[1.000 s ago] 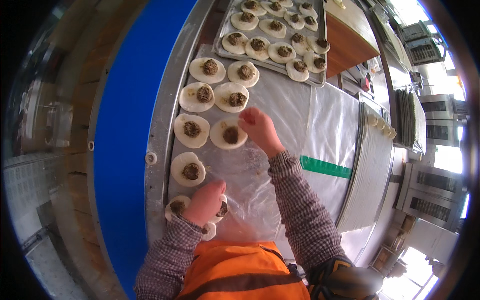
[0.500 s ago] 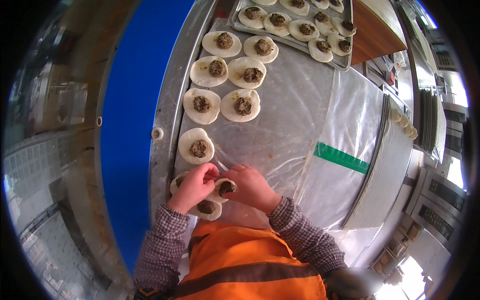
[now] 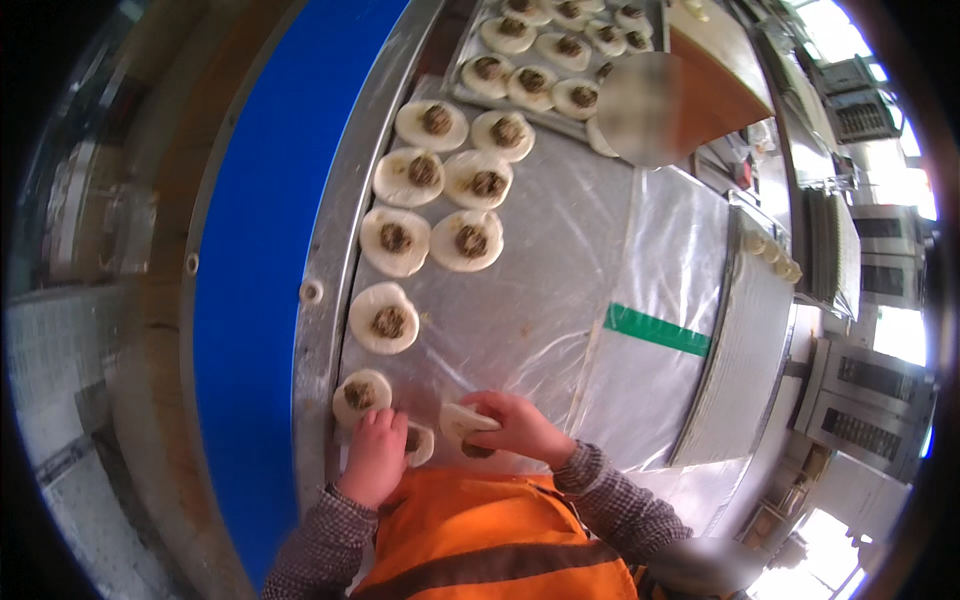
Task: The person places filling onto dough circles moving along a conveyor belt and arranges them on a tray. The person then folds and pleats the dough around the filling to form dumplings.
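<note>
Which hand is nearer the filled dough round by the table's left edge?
Left. The left hand sits just below that dough round; the right hand is off to its right.

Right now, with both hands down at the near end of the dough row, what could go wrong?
1. The right hand lifts a dough round by its edge; its filling might spill onto the plastic sheet.
2. The left hand rests on another round, close beside a filled one, and could squash either.
</note>
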A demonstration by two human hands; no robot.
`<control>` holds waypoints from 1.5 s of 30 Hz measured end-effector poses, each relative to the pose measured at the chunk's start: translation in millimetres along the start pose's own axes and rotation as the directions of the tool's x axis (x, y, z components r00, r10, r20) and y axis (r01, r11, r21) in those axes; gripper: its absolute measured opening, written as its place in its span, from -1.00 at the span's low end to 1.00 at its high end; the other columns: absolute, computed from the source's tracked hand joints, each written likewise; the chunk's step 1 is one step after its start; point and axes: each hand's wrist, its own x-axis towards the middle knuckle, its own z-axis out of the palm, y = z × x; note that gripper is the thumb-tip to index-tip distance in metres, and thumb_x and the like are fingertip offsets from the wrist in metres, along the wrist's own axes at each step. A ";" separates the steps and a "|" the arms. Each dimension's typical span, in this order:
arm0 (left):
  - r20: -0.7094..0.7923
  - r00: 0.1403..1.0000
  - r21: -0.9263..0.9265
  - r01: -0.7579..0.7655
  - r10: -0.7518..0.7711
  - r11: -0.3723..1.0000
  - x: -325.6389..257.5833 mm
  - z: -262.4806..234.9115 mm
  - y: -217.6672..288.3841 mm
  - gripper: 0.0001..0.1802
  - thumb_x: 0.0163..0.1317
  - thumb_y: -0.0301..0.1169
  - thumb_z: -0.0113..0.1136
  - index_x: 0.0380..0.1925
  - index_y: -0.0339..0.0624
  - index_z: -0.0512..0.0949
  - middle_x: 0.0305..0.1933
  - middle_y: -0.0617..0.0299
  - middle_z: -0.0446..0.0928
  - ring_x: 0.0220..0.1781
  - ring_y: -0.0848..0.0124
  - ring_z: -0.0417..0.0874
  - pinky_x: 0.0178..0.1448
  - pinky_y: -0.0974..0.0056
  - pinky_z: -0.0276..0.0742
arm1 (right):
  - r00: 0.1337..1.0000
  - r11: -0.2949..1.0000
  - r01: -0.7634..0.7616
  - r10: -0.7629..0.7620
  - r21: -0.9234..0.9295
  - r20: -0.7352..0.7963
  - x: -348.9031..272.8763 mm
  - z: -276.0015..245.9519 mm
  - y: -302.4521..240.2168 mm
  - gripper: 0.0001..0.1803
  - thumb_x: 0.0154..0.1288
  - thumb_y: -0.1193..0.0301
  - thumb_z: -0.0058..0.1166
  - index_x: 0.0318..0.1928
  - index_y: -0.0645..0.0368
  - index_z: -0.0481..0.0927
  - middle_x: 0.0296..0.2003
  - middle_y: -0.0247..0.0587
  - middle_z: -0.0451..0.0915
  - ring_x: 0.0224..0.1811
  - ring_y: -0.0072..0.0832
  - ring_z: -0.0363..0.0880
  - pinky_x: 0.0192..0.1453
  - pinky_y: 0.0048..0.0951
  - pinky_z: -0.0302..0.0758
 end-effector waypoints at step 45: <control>-0.849 0.366 -0.342 0.166 -0.380 0.925 201.4 -202.7 -85.4 -0.63 0.20 -0.37 0.25 -0.02 -0.28 0.52 -0.09 -0.07 0.57 -0.11 0.08 0.61 -0.04 0.10 0.56 | 0.571 0.791 0.550 -0.591 -0.268 -0.570 97.6 -182.9 -136.3 -0.78 0.36 0.60 0.01 0.00 0.31 0.54 -0.13 -0.30 0.61 -0.16 -0.59 0.58 -0.13 -0.57 0.53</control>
